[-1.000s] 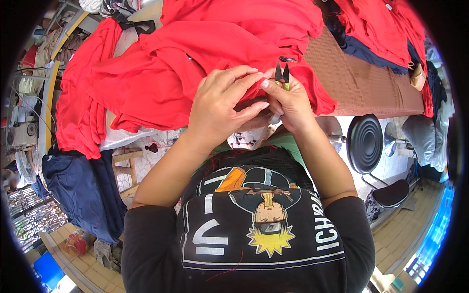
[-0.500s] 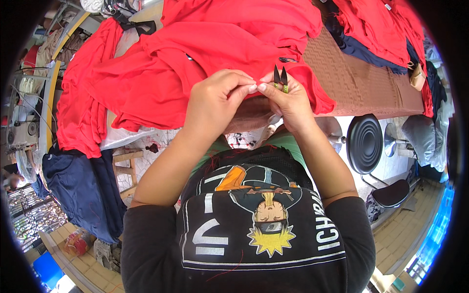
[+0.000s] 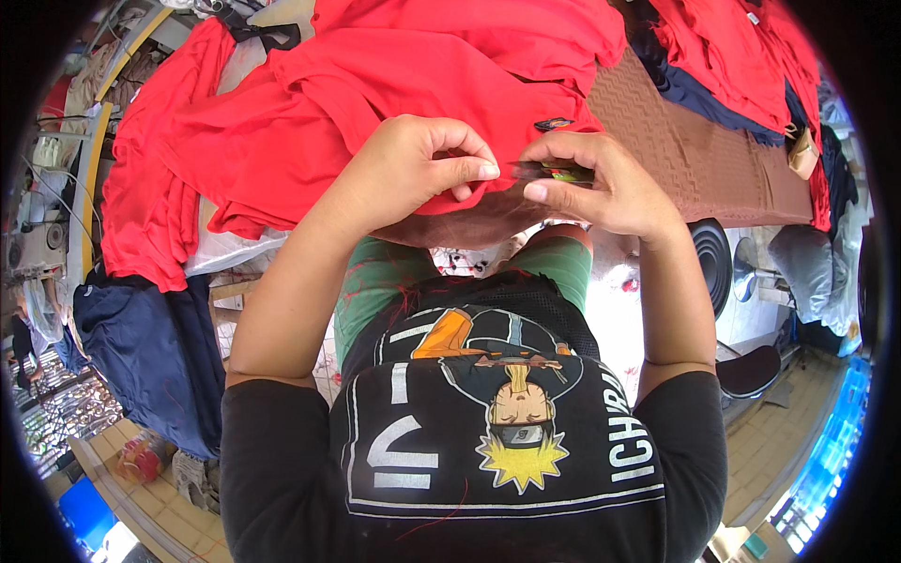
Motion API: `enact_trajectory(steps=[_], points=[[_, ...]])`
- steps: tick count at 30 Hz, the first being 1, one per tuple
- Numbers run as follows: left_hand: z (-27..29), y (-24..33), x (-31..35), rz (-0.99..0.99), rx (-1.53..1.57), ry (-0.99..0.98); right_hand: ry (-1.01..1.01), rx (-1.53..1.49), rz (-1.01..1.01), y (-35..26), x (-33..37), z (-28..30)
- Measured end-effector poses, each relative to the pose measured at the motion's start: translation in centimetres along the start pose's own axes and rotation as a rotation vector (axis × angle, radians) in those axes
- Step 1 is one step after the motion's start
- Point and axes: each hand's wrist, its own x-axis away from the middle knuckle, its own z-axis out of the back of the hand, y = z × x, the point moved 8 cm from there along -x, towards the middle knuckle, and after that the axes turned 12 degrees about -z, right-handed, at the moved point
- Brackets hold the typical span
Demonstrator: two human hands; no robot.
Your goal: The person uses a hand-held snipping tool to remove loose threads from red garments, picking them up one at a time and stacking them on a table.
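A red garment [image 3: 413,89] lies spread over the table in front of me, with a small dark label [image 3: 554,124] near its right edge. Over its front edge, my left hand [image 3: 432,169] is closed in a pinch; whatever lies between thumb and finger is too small to name. My right hand [image 3: 601,183] wraps round a pair of thread snips [image 3: 563,174]. Their dark blades point left toward the pinching fingertips and look smeared by motion. A short gap separates the two hands.
Brown textured cloth [image 3: 676,141] covers the table. More red garments [image 3: 718,56] over navy cloth lie at the far right. A navy garment [image 3: 150,357] hangs at left. To the right stand a black round stool [image 3: 710,267] and a dark seat [image 3: 751,372].
My hands, whose fingertips met before, have moved apart. The snips, upright in my right hand earlier, now point left. My right hand has shifted to the right.
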Motion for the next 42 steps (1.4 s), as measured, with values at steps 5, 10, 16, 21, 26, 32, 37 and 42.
enact_trajectory(steps=[5, 10, 16, 21, 26, 32, 37, 42], points=[[-0.1, -0.4, 0.1, 0.004, 0.103, 0.01, -0.055, 0.207, 0.064, -1.2, -0.5, 0.4], [-0.1, -0.3, 0.2, 0.016, 0.102, -0.002, -0.085, 0.226, 0.056, -1.5, -0.9, 0.1], [-0.3, -0.4, 0.2, 0.004, 0.086, -0.003, -0.113, 0.249, 0.075, -1.5, -1.4, -0.4], [-0.6, -0.4, 0.2, -0.016, 0.008, 0.007, -0.176, 0.332, 0.013, -1.7, -1.7, -0.8], [-1.0, 0.0, 0.3, -0.003, -0.116, -0.01, -0.235, 0.48, -0.045, -2.0, -1.5, -1.3], [0.7, 8.1, 2.9, -0.574, -0.363, -0.203, -0.019, 0.486, 0.056, -3.5, 0.2, 2.1], [3.3, 7.5, 4.8, -0.348, -0.243, -0.159, -0.157, 0.159, -0.268, 2.2, 1.6, 1.0], [2.9, 0.6, 2.9, -0.246, -0.521, 0.144, -0.222, -0.246, -0.555, 10.5, 1.8, -8.1]])
